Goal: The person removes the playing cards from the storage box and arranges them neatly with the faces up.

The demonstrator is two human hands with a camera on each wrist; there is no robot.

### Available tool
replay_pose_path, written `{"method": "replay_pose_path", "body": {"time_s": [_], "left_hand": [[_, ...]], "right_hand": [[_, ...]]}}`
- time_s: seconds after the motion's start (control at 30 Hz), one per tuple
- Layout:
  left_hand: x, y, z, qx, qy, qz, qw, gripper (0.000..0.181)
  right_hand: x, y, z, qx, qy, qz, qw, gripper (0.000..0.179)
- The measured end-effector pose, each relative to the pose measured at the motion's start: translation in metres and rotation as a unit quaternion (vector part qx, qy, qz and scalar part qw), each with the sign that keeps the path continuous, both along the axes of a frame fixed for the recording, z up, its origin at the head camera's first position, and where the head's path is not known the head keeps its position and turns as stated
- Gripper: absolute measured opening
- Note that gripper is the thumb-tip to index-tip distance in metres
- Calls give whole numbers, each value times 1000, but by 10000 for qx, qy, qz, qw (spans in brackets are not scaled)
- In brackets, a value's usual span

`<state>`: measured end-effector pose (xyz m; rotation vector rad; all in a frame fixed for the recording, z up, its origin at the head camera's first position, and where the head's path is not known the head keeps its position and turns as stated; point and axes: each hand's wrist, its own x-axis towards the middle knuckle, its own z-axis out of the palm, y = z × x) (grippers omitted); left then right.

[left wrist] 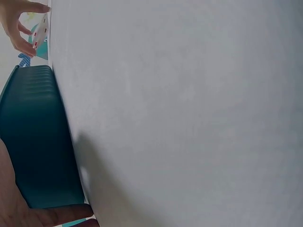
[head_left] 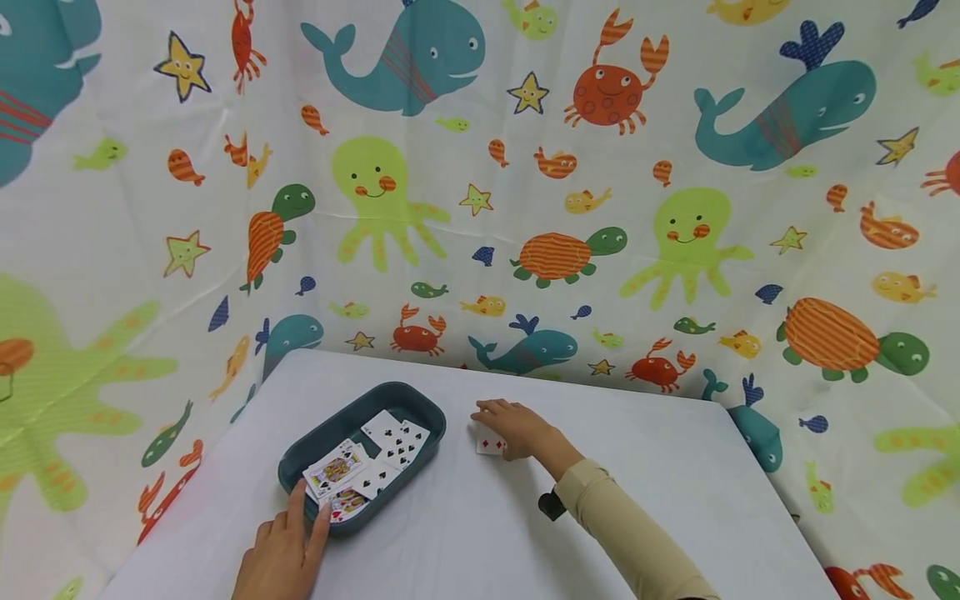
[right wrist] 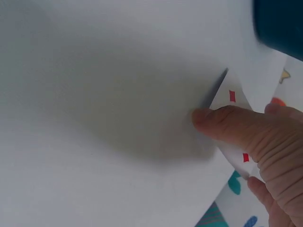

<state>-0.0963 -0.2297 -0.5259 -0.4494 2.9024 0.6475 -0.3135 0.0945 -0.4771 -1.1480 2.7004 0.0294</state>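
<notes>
A dark teal tray (head_left: 416, 396) stands left of the middle of the table, with several playing cards (head_left: 336, 468) lying loosely overlapped inside, spades and face cards among them. My left hand (head_left: 281, 550) is at the tray's near end, its extended index finger and thumb touching the rim. To the right of the tray, my right hand (head_left: 519, 429) pinches a red diamond card (head_left: 489, 442) by its edges. In the right wrist view, the card (right wrist: 232, 97) is tilted, and the thumb presses on its edge. The far fingers are partly hidden there.
A white cloth covers the table (head_left: 450, 558). Behind and beside it hangs a curtain (head_left: 465, 167) printed with sea animals. A small dark object (head_left: 552, 506) shows beneath the right wrist.
</notes>
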Motion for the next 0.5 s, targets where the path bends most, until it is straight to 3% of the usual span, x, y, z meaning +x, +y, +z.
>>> {"method": "replay_pose_path", "body": {"time_s": [0.5], "left_hand": [[-1,-1,0,1,-18,-23,10000,83]], "right_hand": [[-13,-4,-3,99,-98,-263,9996,89]]}}
